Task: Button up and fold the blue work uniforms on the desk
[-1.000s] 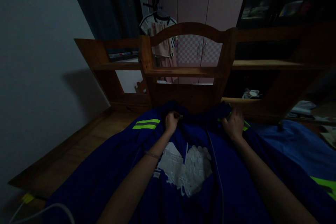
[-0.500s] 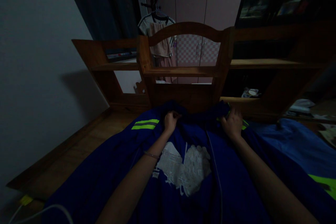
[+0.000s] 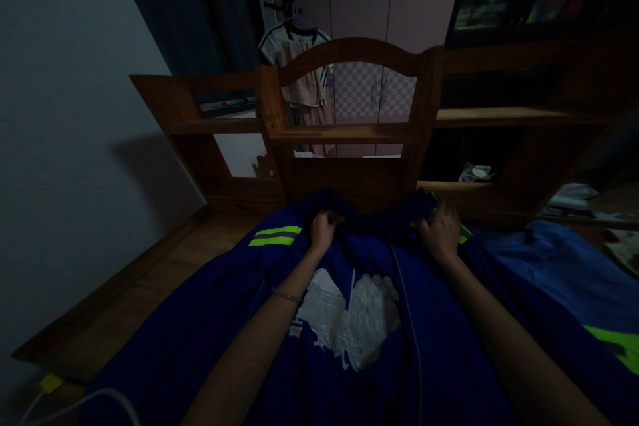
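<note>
the dark blue jacket (image 3: 439,319) lay spread over the wooden surface (image 3: 164,273), its far edge at the foot of the wooden shelf frame (image 3: 349,133). the left hand (image 3: 323,229) was curled shut, fingers bunching the far edge of the cloth. the right hand (image 3: 440,233) gripped the same edge, fingers bent over it beside a neon stripe. 2 green stripes (image 3: 275,235) showed left of the left hand, a white print (image 3: 349,319) between the forearms.

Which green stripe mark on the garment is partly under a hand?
The mark under the right hand; those beside the left hand and at lower right lie bare.
</note>
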`<state>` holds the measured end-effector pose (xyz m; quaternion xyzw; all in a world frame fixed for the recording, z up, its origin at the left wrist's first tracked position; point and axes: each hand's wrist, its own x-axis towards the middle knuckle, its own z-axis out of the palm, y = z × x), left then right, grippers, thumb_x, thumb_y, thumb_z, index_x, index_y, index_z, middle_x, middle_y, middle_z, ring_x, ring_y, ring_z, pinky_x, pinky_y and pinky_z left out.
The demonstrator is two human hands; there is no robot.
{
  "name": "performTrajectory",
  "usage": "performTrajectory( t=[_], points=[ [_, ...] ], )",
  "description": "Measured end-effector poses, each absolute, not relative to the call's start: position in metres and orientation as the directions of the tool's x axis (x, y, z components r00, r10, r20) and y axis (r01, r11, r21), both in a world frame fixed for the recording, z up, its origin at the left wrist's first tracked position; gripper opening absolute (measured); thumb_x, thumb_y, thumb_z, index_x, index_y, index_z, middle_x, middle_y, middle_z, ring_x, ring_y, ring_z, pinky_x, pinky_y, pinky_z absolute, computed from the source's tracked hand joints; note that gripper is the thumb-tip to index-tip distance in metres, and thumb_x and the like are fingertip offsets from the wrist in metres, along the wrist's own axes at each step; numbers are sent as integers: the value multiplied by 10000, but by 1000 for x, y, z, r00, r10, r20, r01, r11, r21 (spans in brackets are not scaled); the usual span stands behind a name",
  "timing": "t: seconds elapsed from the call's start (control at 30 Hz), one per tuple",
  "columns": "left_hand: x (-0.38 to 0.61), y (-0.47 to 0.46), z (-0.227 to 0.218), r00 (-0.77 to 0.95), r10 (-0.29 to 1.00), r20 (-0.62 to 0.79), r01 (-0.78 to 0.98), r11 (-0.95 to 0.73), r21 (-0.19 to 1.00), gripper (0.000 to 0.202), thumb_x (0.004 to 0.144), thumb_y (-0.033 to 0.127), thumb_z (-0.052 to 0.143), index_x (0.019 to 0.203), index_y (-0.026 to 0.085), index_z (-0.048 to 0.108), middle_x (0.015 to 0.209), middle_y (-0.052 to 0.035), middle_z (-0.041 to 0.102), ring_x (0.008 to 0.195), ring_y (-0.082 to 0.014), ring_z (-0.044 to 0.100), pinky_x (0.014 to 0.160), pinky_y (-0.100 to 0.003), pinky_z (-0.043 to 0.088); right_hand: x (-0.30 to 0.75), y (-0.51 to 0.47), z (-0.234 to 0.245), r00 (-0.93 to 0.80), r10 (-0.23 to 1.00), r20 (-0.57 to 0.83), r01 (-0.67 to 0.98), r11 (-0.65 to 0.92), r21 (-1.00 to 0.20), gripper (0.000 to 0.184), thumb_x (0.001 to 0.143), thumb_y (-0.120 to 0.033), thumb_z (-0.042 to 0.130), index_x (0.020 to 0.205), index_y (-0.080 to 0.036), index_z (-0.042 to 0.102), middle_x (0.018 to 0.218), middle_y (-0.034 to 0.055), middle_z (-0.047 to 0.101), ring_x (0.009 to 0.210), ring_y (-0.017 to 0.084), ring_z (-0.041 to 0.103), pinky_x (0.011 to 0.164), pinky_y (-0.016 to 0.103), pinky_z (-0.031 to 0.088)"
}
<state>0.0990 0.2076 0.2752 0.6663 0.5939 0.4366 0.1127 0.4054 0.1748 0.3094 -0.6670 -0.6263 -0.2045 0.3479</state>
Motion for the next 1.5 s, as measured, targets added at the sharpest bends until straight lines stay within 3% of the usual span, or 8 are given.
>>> performTrajectory(
  t=[0.47,0.83,1.17,1.5],
  points=[
    [99,208,275,-88,894,438,695,-260,671,219,796,390,650,836,181,703,837,-49,663,759,-149,597,673,-242,412,406,175,308,128,695,707,978,29,-206,617,778,-308,499,1309,-29,356,1253,226,456,1164,343,410,963,451,346],
    [99,207,276,-77,895,440,706,-262,657,136,724,274,729,824,187,696,820,-26,643,744,-134,577,668,-228,405,405,175,309,143,710,690,974,22,-225,622,796,-311,471,1327,-20,330,1256,239,442,1161,354,399,939,472,346],
    [101,207,277,-75,890,450,714,-267,647,214,823,376,619,837,176,693,851,-54,652,769,-146,586,687,-247,410,406,175,307,143,719,680,977,9,-215,622,795,-318,481,1319,-15,340,1275,242,430,1183,357,381,965,468,331],
    [98,190,291,-27,909,416,724,-270,635,213,834,361,602,886,167,674,893,-64,642,809,-160,598,718,-259,434,396,161,312,108,709,696,983,30,-183,639,775,-271,473,1333,-2,317,1328,246,397,1272,339,307,1046,483,269]
  ],
)
